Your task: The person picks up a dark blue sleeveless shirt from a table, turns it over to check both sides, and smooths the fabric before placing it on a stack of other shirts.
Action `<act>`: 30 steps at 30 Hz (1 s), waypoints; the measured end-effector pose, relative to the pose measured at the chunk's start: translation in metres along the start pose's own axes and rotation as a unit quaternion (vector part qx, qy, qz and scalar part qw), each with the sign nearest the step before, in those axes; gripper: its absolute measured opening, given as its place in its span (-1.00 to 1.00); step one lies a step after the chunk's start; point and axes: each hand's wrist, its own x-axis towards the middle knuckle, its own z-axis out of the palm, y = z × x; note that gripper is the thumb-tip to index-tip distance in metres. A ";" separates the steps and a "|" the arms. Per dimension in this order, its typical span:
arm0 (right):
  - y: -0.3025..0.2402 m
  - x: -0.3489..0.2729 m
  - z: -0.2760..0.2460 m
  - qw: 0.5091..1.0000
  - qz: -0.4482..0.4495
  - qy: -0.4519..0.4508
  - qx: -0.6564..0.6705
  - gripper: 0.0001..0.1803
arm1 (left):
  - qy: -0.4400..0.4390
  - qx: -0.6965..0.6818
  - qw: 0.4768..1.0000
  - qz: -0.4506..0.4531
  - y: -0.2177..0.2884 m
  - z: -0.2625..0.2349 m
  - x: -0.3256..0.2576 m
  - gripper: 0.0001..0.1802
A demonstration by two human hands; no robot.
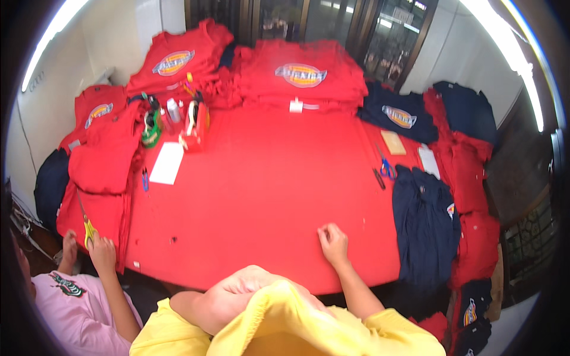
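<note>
Right hand: the person's right hand (332, 242) rests on the large red fabric sheet spread flat over the worktop (261, 178), near its front edge, fingers curled loosely with the knuckles up; it pinches nothing that shows.
Left hand: the left hand cannot be told apart; only a bent bare arm (237, 296) shows above the yellow sleeve at the lower edge, so whether it is spread or closed cannot be told.
Red fabric: it lies smooth, covering most of the worktop, its front edge hanging towards the person.
Step in hand: judging by the resting hand, smoothing or steadying the sheet at its front edge.
Next move: it would call for a flat palm and an even pull, so the cloth does not wrinkle.
Nearby tools: blue-handled scissors (386, 169) lie well to the right; a white paper sheet (167, 162) lies to the left.
Around: a stack of folded red shirts with oval badges (300, 74) lies at the far edge, dark navy shirts (424, 222) on the right.
Co-worker: another person's hand (102, 252) at the left is beside yellow-handled scissors (88, 228).
</note>
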 end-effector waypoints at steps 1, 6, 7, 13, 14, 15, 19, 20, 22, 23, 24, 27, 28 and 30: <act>0.000 0.003 0.005 1.000 -0.015 -0.011 -0.005 -0.83 | 0.056 -0.038 0.998 0.007 -0.005 0.011 -0.004 -0.72; 0.005 0.004 0.016 0.997 -0.054 -0.034 -0.032 -0.81 | 0.051 0.150 0.985 0.072 -0.047 0.037 -0.028 -0.70; 0.012 -0.005 0.006 0.999 -0.008 -0.009 -0.038 -0.82 | 0.022 0.212 0.975 0.064 -0.047 0.033 -0.020 -0.69; 0.000 0.000 0.007 0.999 0.023 -0.001 -0.037 -0.84 | 0.179 0.782 0.581 0.138 -0.062 0.082 -0.025 -0.65; -0.002 0.000 0.010 0.999 0.029 -0.007 -0.033 -0.85 | 0.217 0.846 0.469 0.129 -0.067 0.097 -0.026 -0.64; -0.002 0.002 0.010 0.999 0.020 -0.004 -0.034 -0.84 | 0.255 0.905 0.326 0.103 -0.075 0.110 -0.026 -0.64; 0.011 0.001 0.014 0.999 0.024 0.002 -0.029 -0.84 | 0.218 0.915 0.338 0.027 -0.079 0.121 -0.027 -0.66; 0.007 0.001 0.012 0.999 0.030 0.004 -0.035 -0.84 | 0.229 0.795 0.550 0.113 -0.072 0.106 -0.021 -0.68; -0.004 0.002 0.009 0.999 0.019 0.011 -0.043 -0.85 | 0.185 0.453 0.839 0.240 -0.068 0.072 -0.012 -0.69; -0.003 0.002 0.011 0.999 0.000 0.021 -0.041 -0.85 | 0.130 0.304 0.912 0.245 -0.071 0.059 -0.010 -0.70; -0.001 0.001 0.014 0.999 -0.017 0.027 -0.034 -0.85 | 0.089 0.194 0.947 0.241 -0.075 0.049 -0.009 -0.70; 0.002 0.002 0.011 0.999 0.004 0.017 -0.047 -0.83 | 0.022 0.050 0.968 0.245 -0.081 0.031 -0.009 -0.71; 0.001 0.001 0.012 0.999 0.018 0.016 -0.047 -0.83 | 0.017 0.032 0.968 0.248 -0.084 0.028 -0.010 -0.72; 0.003 0.003 0.011 0.999 0.007 0.014 -0.045 -0.84 | 0.011 0.012 0.965 0.261 -0.088 0.026 -0.011 -0.72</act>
